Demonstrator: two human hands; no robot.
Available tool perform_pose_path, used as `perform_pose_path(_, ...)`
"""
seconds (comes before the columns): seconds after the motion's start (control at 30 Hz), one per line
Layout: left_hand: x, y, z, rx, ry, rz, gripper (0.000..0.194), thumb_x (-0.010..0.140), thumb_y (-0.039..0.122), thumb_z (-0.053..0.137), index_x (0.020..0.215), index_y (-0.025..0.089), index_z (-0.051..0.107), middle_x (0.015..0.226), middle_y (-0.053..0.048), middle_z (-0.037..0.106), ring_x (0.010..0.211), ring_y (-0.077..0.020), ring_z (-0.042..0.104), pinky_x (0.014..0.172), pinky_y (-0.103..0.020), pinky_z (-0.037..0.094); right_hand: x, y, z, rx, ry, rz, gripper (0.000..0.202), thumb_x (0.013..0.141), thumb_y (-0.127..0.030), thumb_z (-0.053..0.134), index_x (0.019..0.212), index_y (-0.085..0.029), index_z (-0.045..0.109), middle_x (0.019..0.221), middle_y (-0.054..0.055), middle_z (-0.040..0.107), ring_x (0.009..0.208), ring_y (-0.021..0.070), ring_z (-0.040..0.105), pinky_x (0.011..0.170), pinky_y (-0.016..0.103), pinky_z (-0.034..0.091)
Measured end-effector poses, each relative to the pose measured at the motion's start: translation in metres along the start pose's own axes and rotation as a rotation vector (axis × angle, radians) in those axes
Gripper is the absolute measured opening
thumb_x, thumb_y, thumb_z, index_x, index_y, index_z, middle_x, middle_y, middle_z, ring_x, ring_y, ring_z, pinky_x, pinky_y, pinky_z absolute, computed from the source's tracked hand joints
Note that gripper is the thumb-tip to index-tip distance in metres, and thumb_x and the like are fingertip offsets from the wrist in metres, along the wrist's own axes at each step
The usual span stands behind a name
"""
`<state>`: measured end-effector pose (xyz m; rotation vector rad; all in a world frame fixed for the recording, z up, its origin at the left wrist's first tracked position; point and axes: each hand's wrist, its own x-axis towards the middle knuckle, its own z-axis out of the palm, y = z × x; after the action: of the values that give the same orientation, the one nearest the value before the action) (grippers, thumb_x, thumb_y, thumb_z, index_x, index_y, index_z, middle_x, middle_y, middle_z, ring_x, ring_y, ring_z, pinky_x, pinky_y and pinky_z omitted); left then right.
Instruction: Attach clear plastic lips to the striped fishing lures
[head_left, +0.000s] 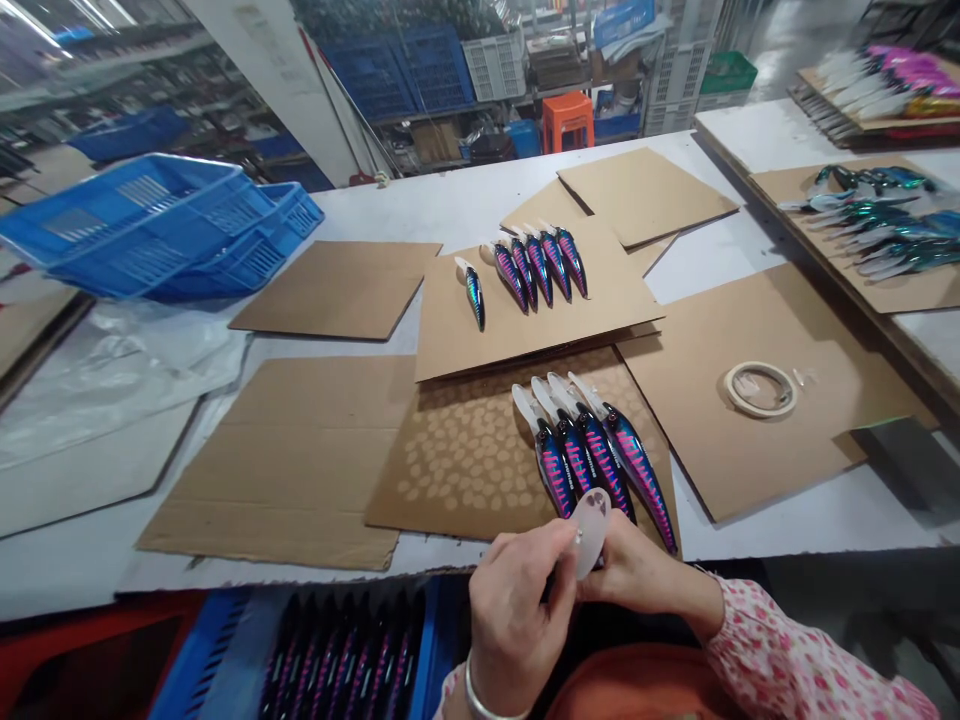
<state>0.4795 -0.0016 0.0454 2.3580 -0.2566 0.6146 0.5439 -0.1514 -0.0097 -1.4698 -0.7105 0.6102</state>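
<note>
Close to the table's front edge, my left hand [521, 590] and my right hand [637, 565] meet around one fishing lure. Its clear, rounded lip [592, 535] sticks up between the fingers; the rest of its body is hidden by the hands. My left fingers pinch at the lip, and my right fingers are closed just behind it. Just beyond the hands, several large blue, pink and black lures [589, 455] lie side by side on a spotted cardboard sheet [457, 450]. Farther back, several smaller lures [540, 265] rest on another cardboard sheet [457, 350].
Below the table edge at the left, a blue crate [199, 670] holds several lures. Blue baskets [150, 225] stand at the back left. A tape roll [760, 390] lies on cardboard at the right. Green lures [885, 225] sit on cardboard farther right.
</note>
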Motion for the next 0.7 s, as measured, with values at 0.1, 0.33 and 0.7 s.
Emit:
perform_pose_path(0.1, 0.006, -0.001, -0.007, -0.083, -0.118, -0.047, 0.035, 0.08, 0.007, 0.065, 0.109, 0.025, 0.061, 0.092, -0.002, 0.076, 0.08, -0.0169, 0.071, 0.073, -0.026, 0.053, -0.001, 0.001, -0.001, 0.005, -0.026, -0.008, 0.034, 0.079, -0.046, 0.074, 0.077, -0.015, 0.062, 0.073, -0.003, 0.057, 0.069, 0.0122, 0.05, 0.064, 0.023, 0.041)
perform_pose_path(0.33, 0.018, -0.003, -0.017, -0.449, -0.334, -0.441, 0.017, 0.086, 0.021, 0.063, 0.103, 0.022, 0.064, 0.092, -0.004, 0.074, 0.085, -0.0171, 0.07, 0.079, -0.027, 0.056, -0.004, 0.004, -0.004, 0.109, -0.133, 0.038, 0.035, 0.075, -0.046, 0.078, 0.087, -0.016, 0.066, 0.081, -0.001, 0.062, 0.079, 0.0158, 0.06, 0.076, 0.027, 0.05)
perform_pose_path(0.7, 0.012, -0.005, -0.008, -0.917, -0.308, -0.835, 0.034, 0.076, 0.026, 0.077, 0.104, 0.017, 0.061, 0.088, -0.005, 0.072, 0.082, -0.0164, 0.069, 0.076, -0.026, 0.056, -0.008, 0.006, -0.004, 0.064, -0.177, 0.043, 0.048, 0.068, -0.058, 0.08, 0.085, -0.015, 0.066, 0.083, 0.001, 0.06, 0.081, 0.017, 0.057, 0.076, 0.027, 0.05)
